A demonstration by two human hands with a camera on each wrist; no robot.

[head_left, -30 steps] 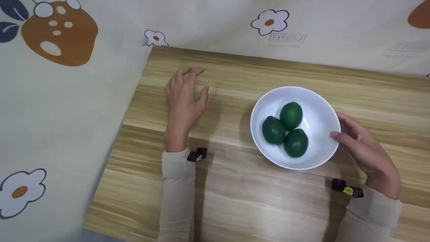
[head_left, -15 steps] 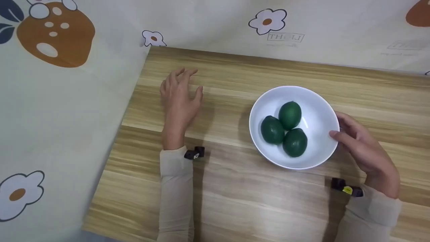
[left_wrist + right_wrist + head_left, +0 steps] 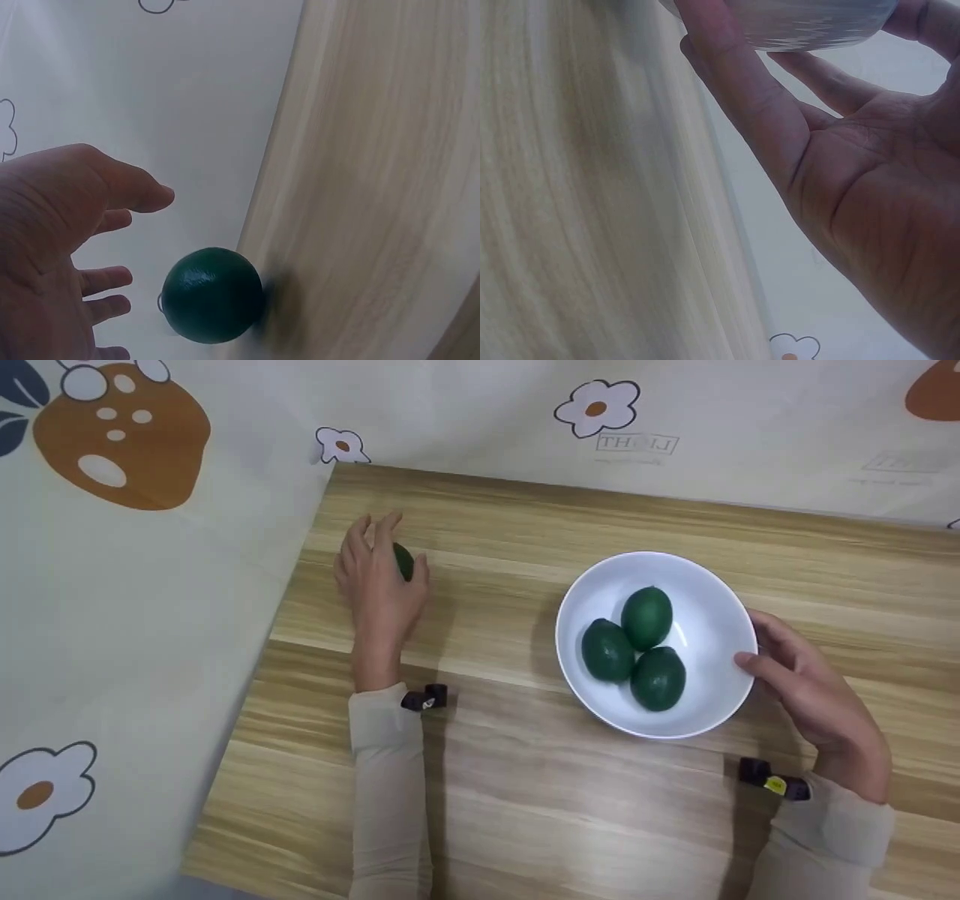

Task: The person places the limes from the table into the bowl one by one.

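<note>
My right hand (image 3: 825,694) grips the right side of a white bowl (image 3: 716,690), its thumb over the rim and its fingers along the outside. Three dark green limes lie together inside: one lime (image 3: 647,619) at the back, a second lime (image 3: 608,651) at left and a third lime (image 3: 658,679) in front. My left hand (image 3: 381,585) is over the table's far left part, fingers spread and loosely bent. Another lime (image 3: 214,295) sits on the table in front of that palm, a gap showing between them in the left wrist view; the head view shows it partly hidden.
The wood-grain table (image 3: 517,810) ends at its left edge, not far from my left hand. Pale cloth (image 3: 465,412) printed with flowers and strawberries surrounds its back and left sides. Bare wood lies between my left hand and the bowl.
My left hand has shifted left, and a lime hidden in the earlier head frames now shows between its thumb and fingers. The right hand and bowl have stayed in place.
</note>
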